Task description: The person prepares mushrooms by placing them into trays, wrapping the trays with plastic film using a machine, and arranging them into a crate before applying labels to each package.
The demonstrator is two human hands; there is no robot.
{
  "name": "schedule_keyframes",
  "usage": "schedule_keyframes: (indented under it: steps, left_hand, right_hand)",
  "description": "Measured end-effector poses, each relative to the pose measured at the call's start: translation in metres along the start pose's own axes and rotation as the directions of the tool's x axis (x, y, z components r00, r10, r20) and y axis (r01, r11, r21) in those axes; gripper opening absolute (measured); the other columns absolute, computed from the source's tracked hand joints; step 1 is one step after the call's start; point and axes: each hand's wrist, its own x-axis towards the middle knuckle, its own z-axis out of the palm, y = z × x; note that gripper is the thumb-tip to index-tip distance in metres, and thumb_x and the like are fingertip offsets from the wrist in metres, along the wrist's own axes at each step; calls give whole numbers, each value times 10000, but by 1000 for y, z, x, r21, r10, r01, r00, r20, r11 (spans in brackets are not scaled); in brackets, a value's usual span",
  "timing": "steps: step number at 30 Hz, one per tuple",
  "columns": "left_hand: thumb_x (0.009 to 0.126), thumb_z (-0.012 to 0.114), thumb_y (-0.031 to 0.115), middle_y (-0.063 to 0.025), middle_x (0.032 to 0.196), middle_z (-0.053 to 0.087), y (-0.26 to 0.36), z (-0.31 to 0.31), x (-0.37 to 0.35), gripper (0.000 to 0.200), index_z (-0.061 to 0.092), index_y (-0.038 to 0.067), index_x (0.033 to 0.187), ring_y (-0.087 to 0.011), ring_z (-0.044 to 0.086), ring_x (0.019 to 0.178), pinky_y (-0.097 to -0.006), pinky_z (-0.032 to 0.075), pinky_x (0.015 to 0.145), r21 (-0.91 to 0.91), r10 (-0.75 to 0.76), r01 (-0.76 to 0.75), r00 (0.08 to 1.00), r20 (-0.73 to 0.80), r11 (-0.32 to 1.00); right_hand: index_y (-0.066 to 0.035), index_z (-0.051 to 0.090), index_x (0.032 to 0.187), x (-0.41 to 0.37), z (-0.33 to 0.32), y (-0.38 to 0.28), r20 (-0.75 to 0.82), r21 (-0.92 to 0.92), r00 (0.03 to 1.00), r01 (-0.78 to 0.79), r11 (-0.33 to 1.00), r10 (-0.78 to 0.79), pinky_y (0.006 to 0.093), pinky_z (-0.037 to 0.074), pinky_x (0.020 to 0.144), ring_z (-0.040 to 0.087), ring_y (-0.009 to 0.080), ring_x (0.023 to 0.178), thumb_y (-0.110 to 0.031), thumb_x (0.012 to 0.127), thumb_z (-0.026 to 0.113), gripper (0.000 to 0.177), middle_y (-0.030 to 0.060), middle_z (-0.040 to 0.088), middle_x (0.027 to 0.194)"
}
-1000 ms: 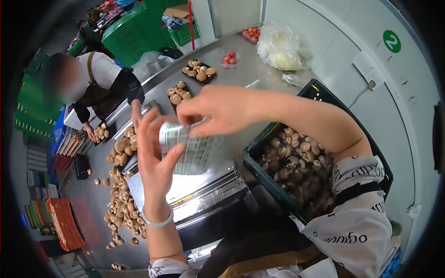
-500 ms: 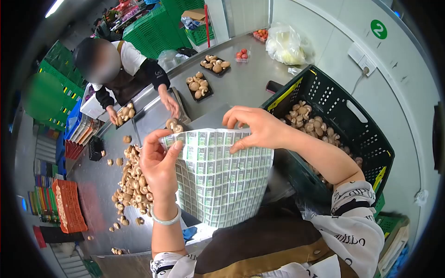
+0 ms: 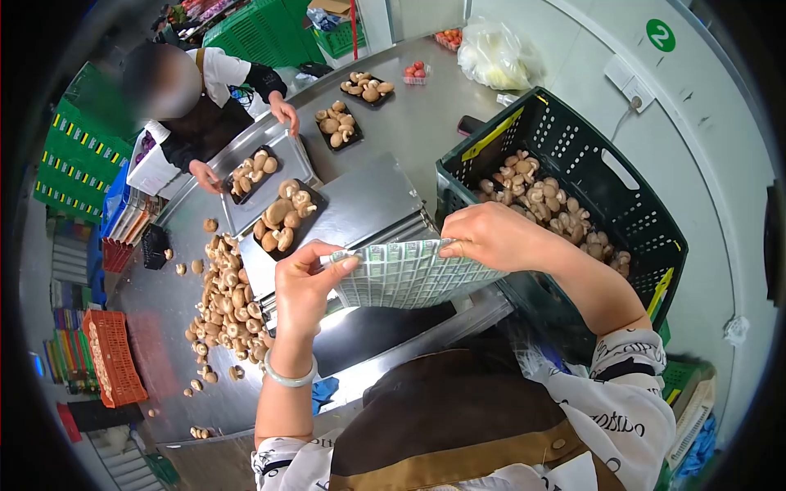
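A sheet of small green and white labels (image 3: 401,278) is stretched between my two hands, its upper edge pinched at both ends. My left hand (image 3: 307,286), with a pale bangle at the wrist, grips the left corner. At the right end, my right hand (image 3: 490,237) pinches the same edge. Just beyond the sheet, a black tray of mushrooms (image 3: 284,214) rests on the metal equipment (image 3: 368,200). Loose mushrooms (image 3: 223,303) are heaped on the steel table to the left of my left hand.
A dark green crate (image 3: 655,214) holding mushrooms stands at the right. Across the table a co-worker (image 3: 201,114) has hands beside a tray of mushrooms (image 3: 252,173). Two more filled trays (image 3: 338,124) sit farther back. An orange basket (image 3: 123,360) is at the left.
The sheet has tipped flatter and lower, uncovering the tray and metal equipment behind it. My right hand has moved down and right. The co-worker's tray now lies on a metal surface, hands drawn back.
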Motion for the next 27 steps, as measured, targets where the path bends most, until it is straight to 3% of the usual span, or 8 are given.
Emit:
schedule_keyframes:
  steps: [3,6,14,16,18,21,24,27]
  left_hand:
    - [771,752,-13,22,747,588,-9,12,3,108,682,-15,853,-22,468,630,-182,346,536,45,106,-107,994,9,993]
    - [768,761,2,14,732,576,-10,20,6,102,682,-22,827,-29,453,623,-190,340,533,146,124,-129,991,40,981]
    - [810,734,77,-11,653,516,-9,33,9,147,645,-37,781,-75,402,584,-242,322,521,393,197,-218,976,94,893]
    - [827,714,85,-24,640,504,-24,35,17,150,644,-38,779,-90,397,576,-257,326,522,449,229,-251,968,104,858]
    - [857,693,90,15,668,545,-22,45,17,121,663,-24,881,-55,421,603,-234,337,528,230,157,-187,977,142,955]
    - [872,693,104,48,756,600,-9,48,7,205,651,-24,1026,-5,446,632,-194,342,533,141,-37,9,980,195,990]
    - [872,691,100,53,736,596,-9,48,9,196,656,-18,1025,3,434,606,-182,327,520,104,-60,41,979,192,994]
    - [872,692,101,66,689,569,-5,62,8,177,654,-10,1005,9,405,570,-179,298,493,104,-67,48,978,195,993]
  right_hand:
    - [6,596,838,-8,6,-1,-95,71,995,-9,997,16,406,470,693,621,331,809,-271,841,678,289,143,629,841]
    - [-7,580,860,-12,12,-10,-113,199,967,-201,959,227,402,469,673,630,315,799,-293,820,703,313,141,632,823]
    - [-22,582,806,-40,21,-10,-187,24,958,-216,976,217,380,440,546,598,303,611,-233,857,679,238,123,609,676]
    - [-24,568,811,-43,22,-5,-145,83,946,-280,956,290,440,442,588,596,356,664,-291,886,636,286,144,605,692]
    - [-21,576,805,-44,21,2,-152,135,924,-333,933,352,438,444,593,600,349,667,-295,886,639,293,149,600,689]
    - [-25,570,917,-43,13,11,-113,241,948,-263,934,297,428,460,613,606,345,678,-305,881,645,293,147,608,712]
    - [-28,513,1063,-26,9,7,-413,48,911,10,999,11,422,475,633,606,345,685,-317,872,654,374,140,623,749]
    - [-46,461,1050,-5,0,3,-342,-143,928,107,984,-150,421,489,638,628,346,708,-364,858,653,418,132,629,749]
